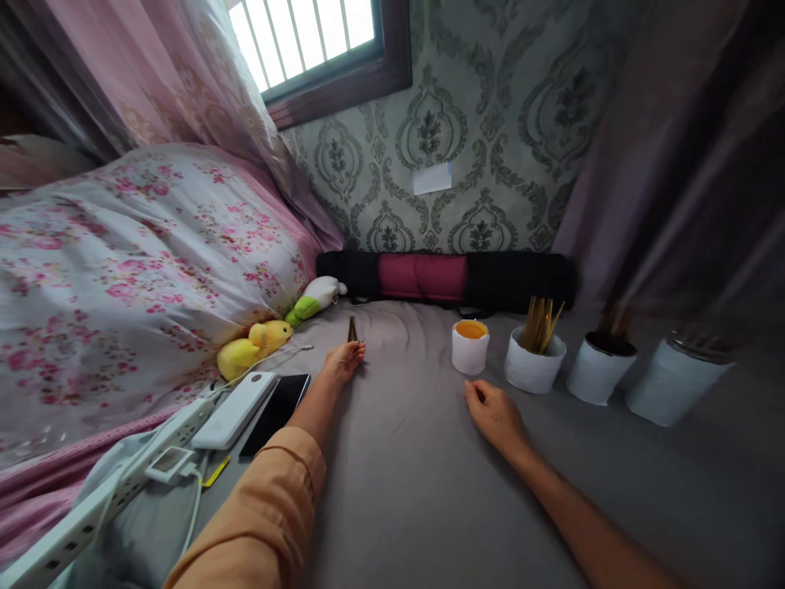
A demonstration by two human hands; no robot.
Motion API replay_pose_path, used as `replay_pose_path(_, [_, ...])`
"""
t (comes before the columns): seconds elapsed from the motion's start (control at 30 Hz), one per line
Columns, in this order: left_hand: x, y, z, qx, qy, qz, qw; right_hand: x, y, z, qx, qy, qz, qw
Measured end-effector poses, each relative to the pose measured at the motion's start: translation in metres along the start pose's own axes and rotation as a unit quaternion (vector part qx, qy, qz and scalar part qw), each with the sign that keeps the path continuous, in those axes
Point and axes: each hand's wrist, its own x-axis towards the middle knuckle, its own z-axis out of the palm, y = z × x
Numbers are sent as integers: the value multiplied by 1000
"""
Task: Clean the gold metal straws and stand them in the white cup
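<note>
My left hand (343,361), at the end of an orange sleeve, reaches forward over the grey sheet (398,474). Its fingers are closed around a small bundle of thin brown sticks (352,329) that stands upright. My right hand (492,414) rests palm down on the sheet with loosely bent fingers and nothing in it. It lies just in front of a white cup of orange stuff (470,347). Beside that cup stands a white pot of tan sticks (535,357).
Two more white pots (601,368) (678,383) continue the row to the right. A black and red roll (447,278) lies along the wall. On the left are a floral duvet (135,270), plush toys (251,348), a white power bank (236,409), a phone (275,402) and a power strip (91,507).
</note>
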Motion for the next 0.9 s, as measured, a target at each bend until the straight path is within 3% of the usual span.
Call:
replay_pose_path(0.5, [-26,-22,3,-98,-41,25,994,0,1,0,-10,5,-10,1000])
replay_pose_path(0.9, [-73,-49,28,-140,-120,44,982,-2,-1,-2,-3,-2,-8,1000])
